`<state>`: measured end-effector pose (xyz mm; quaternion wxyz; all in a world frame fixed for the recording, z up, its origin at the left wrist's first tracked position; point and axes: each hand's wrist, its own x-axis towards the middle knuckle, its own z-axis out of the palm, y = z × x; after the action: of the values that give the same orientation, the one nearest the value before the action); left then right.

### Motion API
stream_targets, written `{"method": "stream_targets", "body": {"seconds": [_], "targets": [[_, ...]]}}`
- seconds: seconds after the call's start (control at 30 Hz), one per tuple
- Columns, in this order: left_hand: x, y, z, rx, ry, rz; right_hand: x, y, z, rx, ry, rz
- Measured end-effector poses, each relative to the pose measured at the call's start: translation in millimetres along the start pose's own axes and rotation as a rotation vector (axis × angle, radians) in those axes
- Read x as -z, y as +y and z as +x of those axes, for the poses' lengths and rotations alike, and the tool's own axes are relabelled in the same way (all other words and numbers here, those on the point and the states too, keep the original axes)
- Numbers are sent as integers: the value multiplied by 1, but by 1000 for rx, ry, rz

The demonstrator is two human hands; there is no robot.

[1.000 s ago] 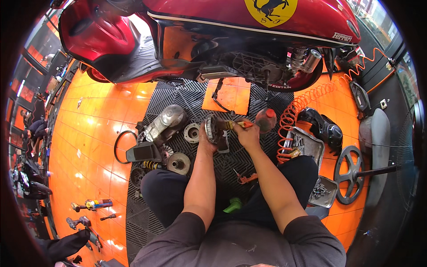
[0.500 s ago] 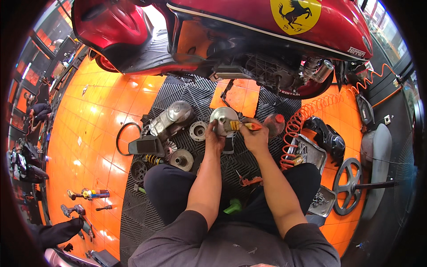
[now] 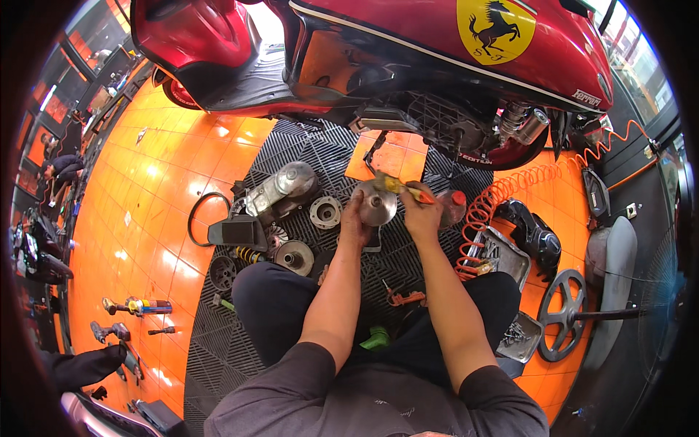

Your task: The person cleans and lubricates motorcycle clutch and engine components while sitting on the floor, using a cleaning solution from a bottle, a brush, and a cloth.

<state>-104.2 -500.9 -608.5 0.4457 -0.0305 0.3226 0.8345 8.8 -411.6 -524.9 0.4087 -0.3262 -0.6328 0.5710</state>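
The round metal part [image 3: 377, 205], a pulley-like disc of bare grey metal, sits raised above the black grid mat [image 3: 429, 251] in front of the seated person, just below the red scooter [image 3: 437, 65]. The left hand [image 3: 354, 222] is closed on its lower left edge and holds it up, while the right hand [image 3: 422, 215] is closed on a yellow-handled tool [image 3: 402, 189] whose tip lies on the top of the disc. The likeliest slip, judging from this, is the tool skating off the smooth curved metal toward the left fingers, since the disc is steadied by one hand alone and rests on nothing firm. If the grip loosens, the part could drop onto the person's legs or onto the mat, where the open grid might swallow any small piece that comes free. The space is crowded: a grey engine cover [image 3: 280, 188], a small ring-shaped hub [image 3: 325, 212] and another round part [image 3: 293, 256] lie near the left, and the orange coiled hose [image 3: 510, 197] runs close by on the right, so a jerked elbow could knock or snag them.
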Motion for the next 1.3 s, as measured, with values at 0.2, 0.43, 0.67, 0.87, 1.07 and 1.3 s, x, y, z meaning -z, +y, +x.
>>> {"method": "stream_targets", "body": {"seconds": [0.2, 0.43, 0.67, 0.87, 1.07, 1.3], "targets": [[18, -6, -6, 33, 30, -106, -15, -28, -31, 63, -254, -554], [-24, 9, -7, -56, 74, 0, 2, 2, -7, 65, -10, -13], [1, 13, -5, -79, 92, 44, 1, -16, -32, -53, -126, -463], [18, 27, 9, -65, 324, 393, 2, 18, -31, -86, -101, -463], [-2, 14, 2, -235, 278, 272, -8, 61, -35, -336, -188, -679], [21, 14, 7, -262, 305, 107, 2, 64, -59, -405, -120, -602]]}}
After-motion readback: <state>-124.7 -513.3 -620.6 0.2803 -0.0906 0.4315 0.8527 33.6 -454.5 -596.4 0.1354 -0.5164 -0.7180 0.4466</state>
